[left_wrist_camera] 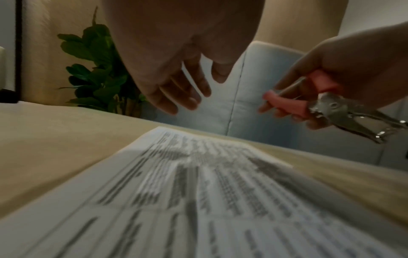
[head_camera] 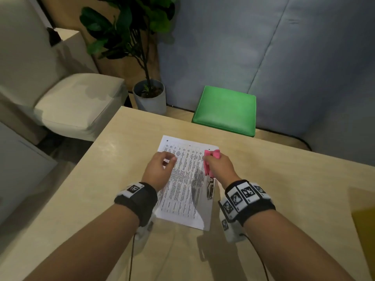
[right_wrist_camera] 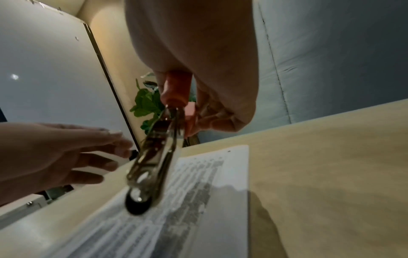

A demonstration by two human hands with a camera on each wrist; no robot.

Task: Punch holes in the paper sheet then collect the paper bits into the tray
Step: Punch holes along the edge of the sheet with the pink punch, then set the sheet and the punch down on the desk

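Observation:
A printed paper sheet (head_camera: 182, 185) lies flat on the wooden table (head_camera: 284, 179). My left hand (head_camera: 169, 159) hovers over the sheet's upper left part with relaxed fingers and holds nothing; the left wrist view shows its fingers (left_wrist_camera: 176, 94) clear of the paper (left_wrist_camera: 198, 200). My right hand (head_camera: 212, 160) grips the pink handles of a hole punch (head_camera: 209, 169) above the sheet's right edge. The punch's metal head (head_camera: 210, 190) points back toward me, just above the paper. In the right wrist view the punch (right_wrist_camera: 154, 153) hangs over the sheet (right_wrist_camera: 198, 192).
A yellow object (head_camera: 365, 226), cut off by the frame, sits at the table's right edge. Beyond the far edge stand a green stool (head_camera: 223, 110), a potted plant (head_camera: 150, 96) and a beige armchair (head_camera: 77, 102). Bare tabletop surrounds the sheet.

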